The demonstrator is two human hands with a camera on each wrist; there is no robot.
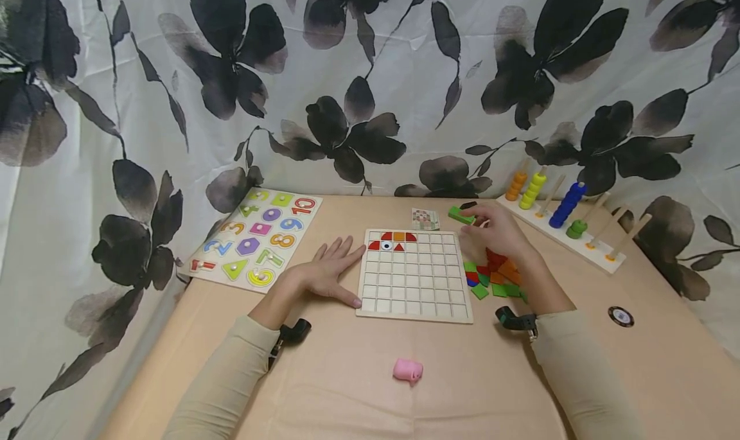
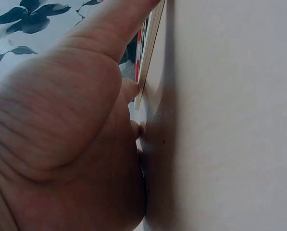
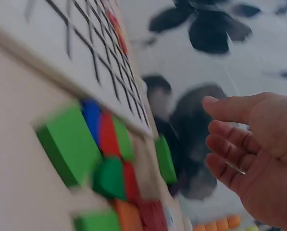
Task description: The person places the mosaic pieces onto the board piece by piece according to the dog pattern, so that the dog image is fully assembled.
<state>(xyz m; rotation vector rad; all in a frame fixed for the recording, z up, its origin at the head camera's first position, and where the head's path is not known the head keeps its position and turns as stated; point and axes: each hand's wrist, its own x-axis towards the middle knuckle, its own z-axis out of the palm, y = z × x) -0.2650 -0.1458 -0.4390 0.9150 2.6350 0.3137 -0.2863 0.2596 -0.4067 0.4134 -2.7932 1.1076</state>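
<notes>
The white grid board (image 1: 413,279) lies on the table, with red, orange and eye-patterned pieces (image 1: 393,241) in its upper left cells. Spread flat on the table, my left hand (image 1: 324,276) has its thumb and a fingertip at the board's left edge; its palm fills much of the left wrist view. My right hand (image 1: 497,231) hovers past the board's upper right corner, fingers loosely bent and nothing between them in the right wrist view. Close to its fingertips stands a green block (image 3: 166,160). Below it is a pile of coloured blocks (image 1: 497,276).
A picture card (image 1: 424,219) lies behind the board. A number-and-shape board (image 1: 260,241) is at the left, a peg stand with coloured beads (image 1: 563,231) at the back right. A pink toy (image 1: 408,370) sits in front; a round black-and-white disc (image 1: 621,316) lies right.
</notes>
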